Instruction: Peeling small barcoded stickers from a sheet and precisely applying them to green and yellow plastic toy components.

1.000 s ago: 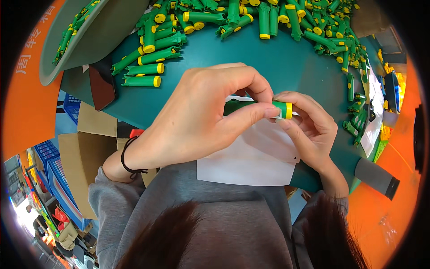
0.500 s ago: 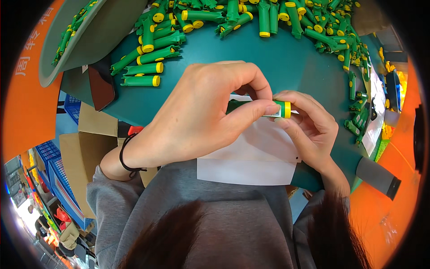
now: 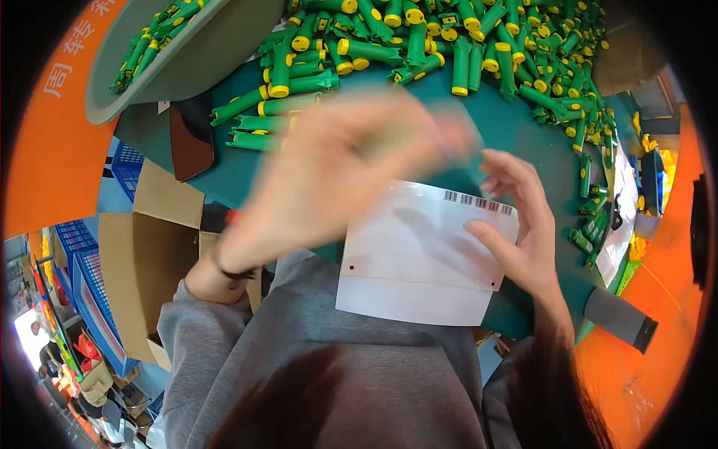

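Note:
My left hand (image 3: 329,168) is raised over the middle of the table, smeared by motion. Its fingertips are too blurred to show whether anything is in them. To its right, my right hand (image 3: 527,224) has thumb and fingers apart, with nothing visible between them. Beneath both hands lies a white sheet (image 3: 419,247) with a row of barcode stickers (image 3: 479,202) along its far edge. Left of centre, partly behind my left hand, green tubes with yellow caps (image 3: 250,141) lie side by side. A large heap of the same green tubes (image 3: 415,49) spreads across the far side.
A grey-green tub (image 3: 176,82) with more tubes stands tilted at far left, beside a dark red flat object (image 3: 191,146). An open cardboard box (image 3: 120,277) sits left of my lap, near blue crates (image 3: 90,273). A grey cylinder (image 3: 617,318) lies at the right table edge.
My hands have parted, and the yellow-capped green tube between them is no longer visible. The left hand has moved up quickly; the right hand's fingers have spread. The sheet's barcode row now shows.

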Action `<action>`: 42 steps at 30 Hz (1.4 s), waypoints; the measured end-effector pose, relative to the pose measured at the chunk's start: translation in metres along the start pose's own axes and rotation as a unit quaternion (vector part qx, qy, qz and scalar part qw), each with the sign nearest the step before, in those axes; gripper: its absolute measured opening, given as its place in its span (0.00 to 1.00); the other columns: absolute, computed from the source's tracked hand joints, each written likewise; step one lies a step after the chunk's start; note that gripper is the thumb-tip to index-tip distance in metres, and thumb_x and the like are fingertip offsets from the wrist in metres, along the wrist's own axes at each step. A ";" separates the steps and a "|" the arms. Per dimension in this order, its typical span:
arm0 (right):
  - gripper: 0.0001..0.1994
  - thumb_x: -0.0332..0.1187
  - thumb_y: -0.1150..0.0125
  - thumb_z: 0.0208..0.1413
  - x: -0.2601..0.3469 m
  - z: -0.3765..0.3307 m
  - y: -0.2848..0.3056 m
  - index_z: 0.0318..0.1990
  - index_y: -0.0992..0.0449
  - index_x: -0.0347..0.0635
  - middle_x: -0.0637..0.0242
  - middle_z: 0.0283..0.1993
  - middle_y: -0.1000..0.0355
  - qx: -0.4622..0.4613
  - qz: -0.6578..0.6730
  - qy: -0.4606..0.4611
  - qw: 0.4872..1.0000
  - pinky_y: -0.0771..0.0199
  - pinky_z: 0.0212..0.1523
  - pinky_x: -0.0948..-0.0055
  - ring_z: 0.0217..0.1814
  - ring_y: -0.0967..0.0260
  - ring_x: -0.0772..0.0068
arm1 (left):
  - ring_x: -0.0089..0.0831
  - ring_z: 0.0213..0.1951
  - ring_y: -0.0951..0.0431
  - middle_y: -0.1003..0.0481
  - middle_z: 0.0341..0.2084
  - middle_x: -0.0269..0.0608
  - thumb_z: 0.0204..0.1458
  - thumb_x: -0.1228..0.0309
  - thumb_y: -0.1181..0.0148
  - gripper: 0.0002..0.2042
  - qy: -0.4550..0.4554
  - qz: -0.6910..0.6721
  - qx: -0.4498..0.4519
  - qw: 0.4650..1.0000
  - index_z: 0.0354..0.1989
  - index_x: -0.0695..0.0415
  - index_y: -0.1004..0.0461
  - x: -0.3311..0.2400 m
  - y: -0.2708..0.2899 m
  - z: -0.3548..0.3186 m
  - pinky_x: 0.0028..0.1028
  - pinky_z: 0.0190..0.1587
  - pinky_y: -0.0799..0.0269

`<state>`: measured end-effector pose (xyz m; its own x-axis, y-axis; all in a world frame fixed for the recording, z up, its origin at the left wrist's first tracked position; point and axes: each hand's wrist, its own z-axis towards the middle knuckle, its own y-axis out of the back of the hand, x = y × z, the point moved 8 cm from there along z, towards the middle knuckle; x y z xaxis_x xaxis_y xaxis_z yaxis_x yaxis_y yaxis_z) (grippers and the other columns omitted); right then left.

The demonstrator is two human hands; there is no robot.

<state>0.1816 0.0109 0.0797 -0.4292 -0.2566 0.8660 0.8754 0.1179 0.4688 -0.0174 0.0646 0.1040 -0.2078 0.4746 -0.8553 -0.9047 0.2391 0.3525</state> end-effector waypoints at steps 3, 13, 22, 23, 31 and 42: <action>0.19 0.29 0.25 0.45 -0.022 -0.009 0.005 0.47 0.20 0.39 0.62 0.52 0.29 0.019 -0.124 -0.051 0.991 0.31 0.54 0.67 0.55 0.33 0.63 | 0.34 0.41 0.20 0.19 0.37 0.41 0.59 0.71 0.42 0.08 0.113 0.195 -0.350 0.909 0.41 0.60 0.19 0.003 0.152 0.007 0.29 0.44 0.26; 0.16 0.32 0.24 0.43 -0.045 -0.008 -0.014 0.42 0.20 0.42 0.67 0.42 0.26 0.054 -0.175 -0.035 0.982 0.33 0.51 0.67 0.49 0.32 0.63 | 0.35 0.39 0.23 0.22 0.38 0.35 0.45 0.70 0.28 0.12 -0.110 0.240 0.095 0.960 0.39 0.55 0.18 0.013 -0.063 -0.031 0.31 0.38 0.25; 0.17 0.33 0.23 0.42 -0.042 -0.008 -0.012 0.41 0.20 0.43 0.68 0.43 0.25 0.043 -0.191 -0.013 0.981 0.35 0.53 0.67 0.49 0.32 0.63 | 0.32 0.37 0.24 0.22 0.34 0.30 0.39 0.73 0.27 0.10 -0.178 0.239 0.059 0.953 0.33 0.53 0.17 0.015 -0.073 -0.031 0.30 0.36 0.28; 0.17 0.33 0.23 0.42 -0.042 -0.008 -0.012 0.41 0.20 0.43 0.69 0.43 0.25 0.042 -0.192 -0.012 0.980 0.35 0.53 0.67 0.49 0.32 0.63 | 0.32 0.37 0.24 0.22 0.34 0.30 0.39 0.73 0.27 0.10 -0.178 0.239 0.058 0.953 0.33 0.53 0.17 0.016 -0.074 -0.031 0.30 0.36 0.28; 0.16 0.35 0.24 0.46 -0.038 0.020 0.005 0.41 0.21 0.42 0.65 0.41 0.26 0.030 -0.115 -0.043 0.992 0.32 0.47 0.69 0.42 0.31 0.64 | 0.37 0.38 0.25 0.23 0.35 0.36 0.46 0.75 0.29 0.08 -0.123 0.082 0.021 0.989 0.33 0.57 0.23 0.024 -0.060 -0.025 0.31 0.37 0.29; 0.19 0.48 0.29 0.52 -0.050 0.103 -0.002 0.36 0.23 0.41 0.69 0.34 0.26 -0.143 -0.451 0.022 0.881 0.26 0.30 0.65 0.32 0.25 0.65 | 0.35 0.35 0.27 0.22 0.33 0.37 0.48 0.75 0.29 0.08 -0.045 0.008 -0.060 0.997 0.33 0.57 0.23 0.035 -0.037 -0.020 0.31 0.34 0.33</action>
<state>0.1781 0.1217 0.0533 -0.9754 -0.1591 0.1528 0.2049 -0.3971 0.8946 0.0010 0.0553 0.0534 -0.1938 0.5538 -0.8098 -0.9407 0.1294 0.3137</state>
